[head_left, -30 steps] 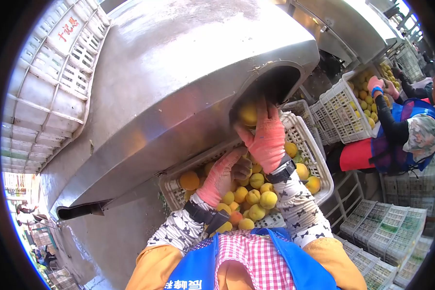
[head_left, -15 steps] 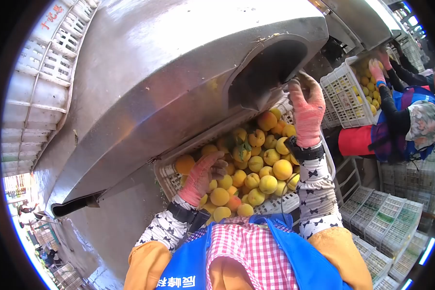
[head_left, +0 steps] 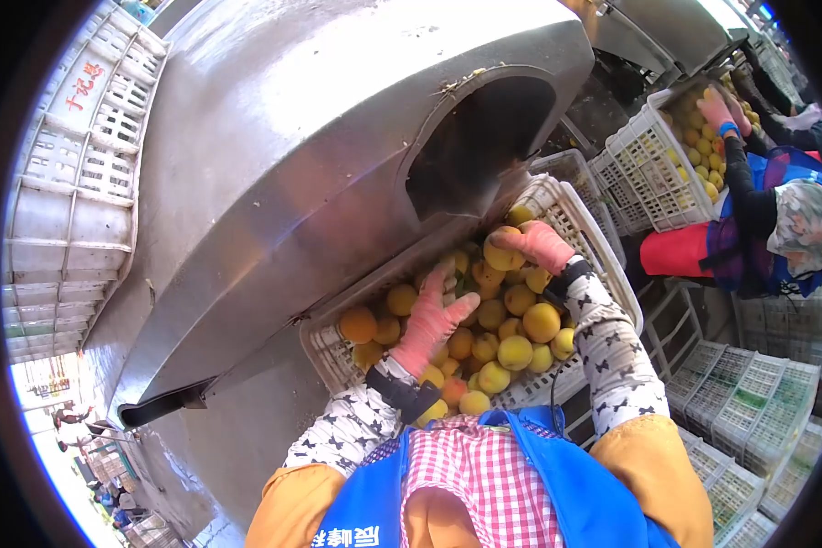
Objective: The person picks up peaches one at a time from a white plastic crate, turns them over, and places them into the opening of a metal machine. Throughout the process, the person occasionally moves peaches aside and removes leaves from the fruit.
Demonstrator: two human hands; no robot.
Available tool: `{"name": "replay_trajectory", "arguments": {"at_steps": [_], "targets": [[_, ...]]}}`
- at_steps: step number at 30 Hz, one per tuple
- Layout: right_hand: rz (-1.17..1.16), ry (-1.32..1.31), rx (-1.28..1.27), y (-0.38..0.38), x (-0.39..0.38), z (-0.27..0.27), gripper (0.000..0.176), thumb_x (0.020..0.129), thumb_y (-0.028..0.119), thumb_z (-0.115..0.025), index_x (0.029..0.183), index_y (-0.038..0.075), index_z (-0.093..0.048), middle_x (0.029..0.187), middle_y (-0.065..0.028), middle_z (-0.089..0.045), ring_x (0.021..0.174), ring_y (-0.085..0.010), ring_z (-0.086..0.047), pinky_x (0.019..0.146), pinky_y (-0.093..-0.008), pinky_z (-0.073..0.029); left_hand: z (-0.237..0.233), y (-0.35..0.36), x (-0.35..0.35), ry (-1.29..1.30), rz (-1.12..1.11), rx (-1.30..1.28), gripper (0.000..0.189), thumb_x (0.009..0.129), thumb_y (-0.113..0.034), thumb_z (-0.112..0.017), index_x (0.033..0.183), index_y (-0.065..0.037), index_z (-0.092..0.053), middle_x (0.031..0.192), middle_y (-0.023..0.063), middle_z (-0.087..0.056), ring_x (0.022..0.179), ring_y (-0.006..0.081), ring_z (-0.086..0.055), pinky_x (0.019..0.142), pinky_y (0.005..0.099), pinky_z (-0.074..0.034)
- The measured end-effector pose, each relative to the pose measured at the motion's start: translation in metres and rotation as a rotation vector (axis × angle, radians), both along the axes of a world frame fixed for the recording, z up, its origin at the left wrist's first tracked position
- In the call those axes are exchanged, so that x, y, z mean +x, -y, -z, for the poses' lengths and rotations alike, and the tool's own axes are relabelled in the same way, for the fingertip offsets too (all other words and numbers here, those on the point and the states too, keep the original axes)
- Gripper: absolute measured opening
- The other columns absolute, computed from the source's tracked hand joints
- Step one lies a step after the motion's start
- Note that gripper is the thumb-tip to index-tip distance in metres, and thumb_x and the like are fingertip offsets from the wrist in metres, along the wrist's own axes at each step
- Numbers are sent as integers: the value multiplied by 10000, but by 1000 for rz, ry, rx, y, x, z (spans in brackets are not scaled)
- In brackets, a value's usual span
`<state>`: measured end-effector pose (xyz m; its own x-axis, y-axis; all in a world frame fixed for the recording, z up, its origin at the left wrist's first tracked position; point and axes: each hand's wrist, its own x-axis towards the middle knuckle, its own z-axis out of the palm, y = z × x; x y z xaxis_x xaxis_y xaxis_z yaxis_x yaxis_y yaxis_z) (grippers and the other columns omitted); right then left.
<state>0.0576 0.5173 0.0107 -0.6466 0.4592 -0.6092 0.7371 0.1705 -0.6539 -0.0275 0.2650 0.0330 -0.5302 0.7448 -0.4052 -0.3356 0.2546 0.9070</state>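
Yellow-orange peaches [head_left: 515,353] fill a white plastic crate [head_left: 603,239] in front of me. My left hand [head_left: 431,321], in a pink glove, lies over the left part of the pile with its fingers and thumb spread, touching the fruit and gripping none that I can see. At the crate's far right part, my right hand [head_left: 541,245], gloved too, has its fingers closed round a peach [head_left: 500,256] on top of the pile. Above the crate is the dark opening [head_left: 484,137] of a big metal machine [head_left: 320,173].
To the right a co-worker in a blue vest [head_left: 806,205] has gloved hands in another crate [head_left: 658,173] of peaches. Stacked crates [head_left: 744,402] stand at lower right. A tall white crate [head_left: 73,192] is at the left, beside the metal machine.
My right hand has come down from the machine's opening onto a peach. My left hand has moved right and further over the pile, its fingers now spread. The leaf on the peaches no longer shows.
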Motion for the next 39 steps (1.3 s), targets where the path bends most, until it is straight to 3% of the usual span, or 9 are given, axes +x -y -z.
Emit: {"name": "replay_trajectory", "arguments": {"at_steps": [2, 4, 8, 16, 23, 26, 28, 30, 39], "targets": [[-2, -51, -288, 35, 12, -87, 713, 831, 577, -710, 1122, -73, -680, 979, -140, -718, 883, -222, -669, 778, -336, -519, -2, -7, 5, -302, -12, 69, 626, 905, -342, -705, 1403, -41, -474, 1297, 104, -575, 1185, 185, -564, 1033, 353, -439], [120, -308, -311, 68, 24, -109, 811, 855, 601, -698, 1290, -74, -586, 1109, -127, -691, 963, -188, -637, 825, -327, -513, -28, -20, 2, 250, 36, 370, 537, 929, -255, -687, 1384, -52, -486, 1321, 80, -533, 1235, 195, -534, 1046, 345, -442], [-54, -706, 633, 99, 39, -114, 948, 703, 394, -863, 1445, -22, -445, 1295, -211, -584, 1180, -326, -591, 987, -389, -488, -47, -28, -7, 709, -55, 512, 471, 963, -272, -656, 1360, -62, -515, 1321, 77, -559, 1241, 192, -544, 1081, 356, -438], [151, -674, 936, 95, -33, -129, 920, 632, 335, -899, 1380, -8, -488, 1178, -222, -584, 1078, -405, -591, 900, -462, -518, -57, -33, -9, 755, -94, 656, 524, 994, -395, -591, 1394, -66, -509, 1365, 76, -559, 1238, 208, -544, 1052, 378, -443], [-60, -450, 968, 67, -91, -142, 824, 690, 448, -851, 1323, 31, -526, 1172, -228, -604, 998, -394, -626, 789, -453, -545, 17, 2, 2, 341, 3, 113, 495, 964, -397, -640, 1300, -44, -552, 1135, 86, -627, 1019, 168, -612, 871, 328, -502], [-37, -610, 1089, 50, -112, -138, 762, 727, 391, -841, 1322, 19, -543, 1191, -209, -617, 1020, -356, -637, 824, -414, -547, 60, -16, 2, -156, 207, -31, 494, 913, -349, -683, 1280, -43, -557, 1132, 112, -630, 1026, 224, -618, 903, 369, -488], [47, -708, 1198, 49, -99, -134, 700, 771, 339, -826, 1328, 16, -552, 1193, -185, -630, 1025, -317, -648, 845, -383, -547, 66, -32, -13, -936, 613, -81, 604, 828, -340, -733, 1326, -63, -534, 1242, 151, -582, 1127, 296, -572, 975, 430, -449], [404, -1206, 465, 47, -54, -142, 559, 844, 236, -760, 1321, 13, -572, 1128, -146, -633, 999, -229, -644, 868, -348, -530, 58, -40, -8, -1110, 709, -134, 668, 800, -363, -733, 1352, -60, -507, 1305, 174, -547, 1196, 332, -527, 1037, 472, -392], [-132, -143, 490, 25, 35, -19, 472, 853, 241, -711, 1277, 63, -608, 1204, -189, -624, 1091, -387, -613, 937, -441, -504, 65, -78, -25, -1384, 972, -467, 850, 743, -509, -743, 1434, -93, -474, 1380, 176, -494, 1273, 354, -466, 1082, 493, -351]]}}
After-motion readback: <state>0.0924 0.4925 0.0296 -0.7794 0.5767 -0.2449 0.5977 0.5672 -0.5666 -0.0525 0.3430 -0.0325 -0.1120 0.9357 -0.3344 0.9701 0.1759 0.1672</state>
